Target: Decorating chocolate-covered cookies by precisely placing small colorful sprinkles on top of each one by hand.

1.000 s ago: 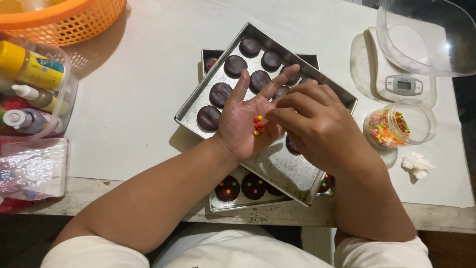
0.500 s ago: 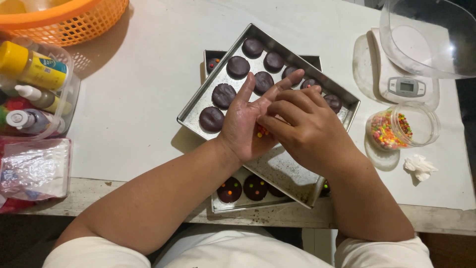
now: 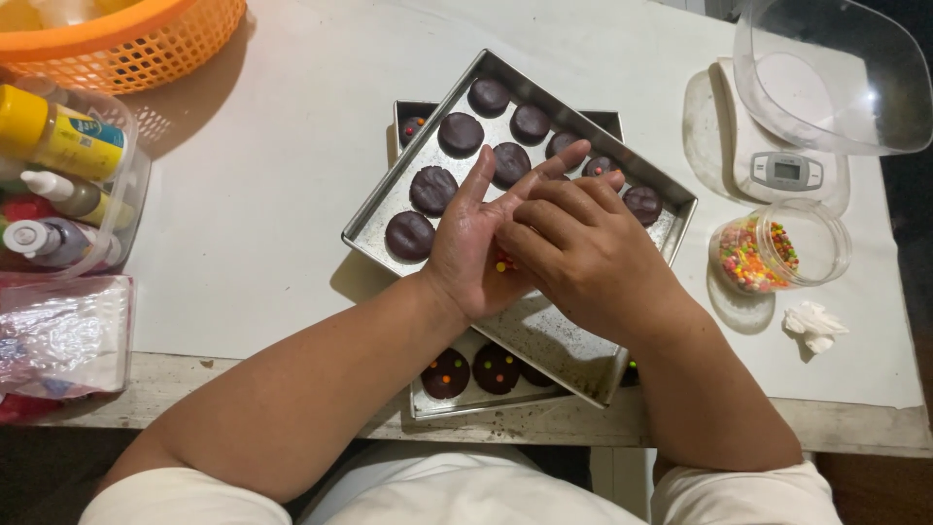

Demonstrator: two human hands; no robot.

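Where the forearms cross the near edge of the bench (image 3: 243, 321), both hands meeting over the upper baking tray (image 3: 573, 355). Left hand (image 3: 476, 253) turned palm up, fingers spread wide and pointing toward the far right corner, cupping a small heap of coloured candy sprinkles (image 3: 502, 262) in the hollow of the palm. Right hand (image 3: 583, 258) laid over it from the right, fingers (image 3: 530, 219) bent and drawn narrow, tips pressing down into that heap; whether a sprinkle is actually pinched, impossible to tell, tips being hidden. Sprinkles directly under the right fingertips, touching them, so the right hand plainly the nearer worker, the left serving as the dish. Tiny round beads, red, yellow and orange, only a few visible between the two hands.

Beneath, near the front edge, a lower tray (image 3: 428, 408) poking out with dark chocolate-coated rounds already dotted with sprinkles (image 3: 446, 373). Upper tray set across it, long axis slanting from the near right toward the far left, carrying plain chocolate-coated rounds (image 3: 409, 234) just beyond the fingers. Toward the right edge, an open clear tub of sprinkles (image 3: 777, 248), a crumpled white tissue (image 3: 814, 326), then a kitchen scale (image 3: 785, 170) bearing a clear bowl (image 3: 836, 73). Along the left edge, squeeze bottles in a clear box (image 3: 58, 185); at the far left corner, an orange basket (image 3: 126, 44).
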